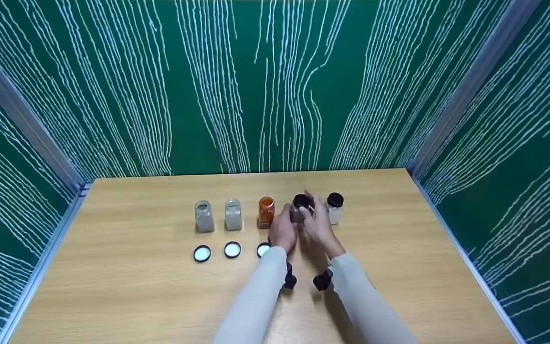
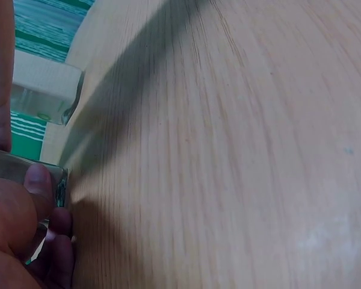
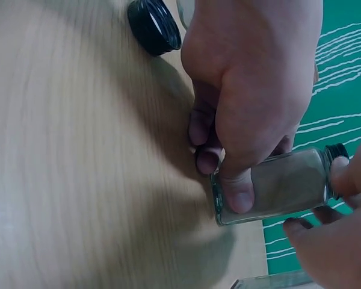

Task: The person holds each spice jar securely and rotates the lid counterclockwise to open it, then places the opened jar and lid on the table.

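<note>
A square glass jar [image 3: 286, 183] with greyish-brown contents stands upright on the table. My left hand [image 1: 283, 231] grips it low down, with the thumb against its side in the right wrist view. At the top, my right hand [image 1: 319, 225] holds the black lid [image 1: 301, 200] between thumb and fingers. Just left of the left hand is an uncapped jar of orange-red contents [image 1: 266, 216]. Close on the right hand's other side stands a black-capped jar with pale contents [image 1: 334, 214].
Two uncapped jars with pale contents, one at far left [image 1: 204, 220] and another beside it [image 1: 233, 217], continue the row. Upturned black lids [image 1: 202, 253] lie in front of the open jars. A green, white-streaked wall [image 1: 275, 119] rises behind the wooden table [image 1: 136, 286].
</note>
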The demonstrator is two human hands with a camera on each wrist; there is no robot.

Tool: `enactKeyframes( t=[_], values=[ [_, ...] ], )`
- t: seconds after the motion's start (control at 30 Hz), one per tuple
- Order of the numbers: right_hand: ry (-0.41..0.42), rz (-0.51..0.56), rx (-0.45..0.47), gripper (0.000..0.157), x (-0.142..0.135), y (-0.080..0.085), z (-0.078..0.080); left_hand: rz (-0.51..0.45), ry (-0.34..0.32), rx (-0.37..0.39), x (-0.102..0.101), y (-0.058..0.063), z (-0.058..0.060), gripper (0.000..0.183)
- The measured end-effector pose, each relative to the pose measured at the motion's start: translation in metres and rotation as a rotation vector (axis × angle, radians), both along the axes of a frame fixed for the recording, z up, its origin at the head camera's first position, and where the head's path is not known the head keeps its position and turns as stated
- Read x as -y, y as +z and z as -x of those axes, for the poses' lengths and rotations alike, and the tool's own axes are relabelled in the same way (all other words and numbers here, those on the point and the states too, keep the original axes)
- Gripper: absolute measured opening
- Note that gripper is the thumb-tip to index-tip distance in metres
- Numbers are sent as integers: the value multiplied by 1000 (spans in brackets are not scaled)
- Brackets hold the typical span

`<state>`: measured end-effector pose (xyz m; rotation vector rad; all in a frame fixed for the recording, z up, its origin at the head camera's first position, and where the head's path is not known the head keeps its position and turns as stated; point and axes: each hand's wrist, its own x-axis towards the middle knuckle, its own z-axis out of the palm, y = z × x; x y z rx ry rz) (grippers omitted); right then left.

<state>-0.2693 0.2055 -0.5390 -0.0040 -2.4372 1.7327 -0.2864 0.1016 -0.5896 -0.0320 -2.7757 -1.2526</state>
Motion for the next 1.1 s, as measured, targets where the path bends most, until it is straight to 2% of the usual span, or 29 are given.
enactKeyframes(
  t=[0.1, 0.23, 0.4, 0.53, 0.7, 0.8, 0.93, 1.1],
  values=[
    [-16, 39, -16, 63, 0, -1, -1, -10, 5, 3, -1, 1, -1, 33],
    [-76, 38, -32, 66, 1, -4, 0, -29, 12, 34, -1, 3, -1, 30],
    [-124, 28, -26, 62, 2, -8, 0, -32, 21, 54, -1, 2, -2, 27],
    [-150, 36, -37, 56, 3, -11, 0, -28, 17, 22, 0, 1, -3, 29],
    [-128, 58, -60, 42, 2, -11, 0, -22, 1, -5, 0, 2, -2, 31],
    [-98, 28, -68, 36, 1, -10, 0, -21, -9, -10, 0, 3, -1, 34],
    [-67, -24, -66, 37, -2, -8, 1, -34, -7, 1, 1, 4, 0, 39],
    [-60, -42, -20, 40, -2, -7, 1, -29, -12, 20, 1, 5, -1, 40]
  ],
)
